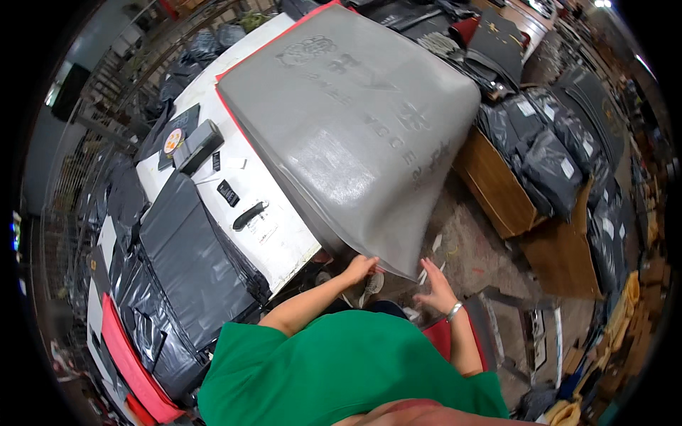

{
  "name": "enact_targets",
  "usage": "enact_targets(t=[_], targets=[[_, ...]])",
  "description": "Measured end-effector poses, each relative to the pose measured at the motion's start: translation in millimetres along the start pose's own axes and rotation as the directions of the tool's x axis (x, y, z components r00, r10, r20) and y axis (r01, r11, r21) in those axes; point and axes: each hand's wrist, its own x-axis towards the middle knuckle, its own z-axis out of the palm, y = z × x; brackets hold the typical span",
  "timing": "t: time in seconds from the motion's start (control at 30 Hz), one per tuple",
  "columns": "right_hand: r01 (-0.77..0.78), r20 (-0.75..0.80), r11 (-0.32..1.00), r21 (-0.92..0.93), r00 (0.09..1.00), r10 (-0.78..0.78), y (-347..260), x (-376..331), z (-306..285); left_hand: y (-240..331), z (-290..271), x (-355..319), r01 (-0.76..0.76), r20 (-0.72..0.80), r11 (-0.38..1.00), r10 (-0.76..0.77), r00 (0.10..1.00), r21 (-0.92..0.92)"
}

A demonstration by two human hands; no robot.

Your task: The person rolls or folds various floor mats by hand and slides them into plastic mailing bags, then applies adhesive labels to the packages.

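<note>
A large grey embossed mat (355, 113) covers much of the white table (220, 170), with red edging showing along its far and left sides. Its near corner droops past the table's edge toward me. My left hand (361, 270) has its fingers closed on the mat's near edge, left of the corner. Just right of that corner is my right hand (435, 287), fingers stretched apart and close to the edge; whether the fingertips touch it I cannot tell. A bracelet (455, 310) circles my right wrist.
A utility knife (250, 215), small black cards and a dark box (201, 145) lie on the table. Black plastic bags (192, 248) are stacked at its left end. On the right, an open cardboard box (501, 184) holds black-wrapped packages (554, 160). A frame (533, 334) stands on the floor.
</note>
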Motion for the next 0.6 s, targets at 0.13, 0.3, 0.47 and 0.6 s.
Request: enact_targets(t=[0.13,0.3,0.47,0.6], targets=[[0.164,-0.105,0.927,-0.337,0.972,-0.210,-44.4,45.3,-39.4,117.2,7.7,-76.7,0.042,0.223,0.877,0.076,0.972,-0.479],[0.213,-0.146,0.976,-0.041,0.965,-0.217,-113.1,94.7,-93.1,164.1,-42.3,-98.2,-0.010,0.394,0.897,0.205,0.896,-0.443],[0.134,-0.222,0.987,-0.088,0.963,-0.151,-153.8,109.7,-129.3,145.3,-197.1,-77.4,-0.495,0.013,0.802,0.521,0.854,0.335],[0.190,-0.076,0.929,-0.318,0.971,-0.225,-168.9,136.1,-132.1,84.2,-347.2,-73.5,0.260,-0.688,0.649,0.586,0.428,0.715]])
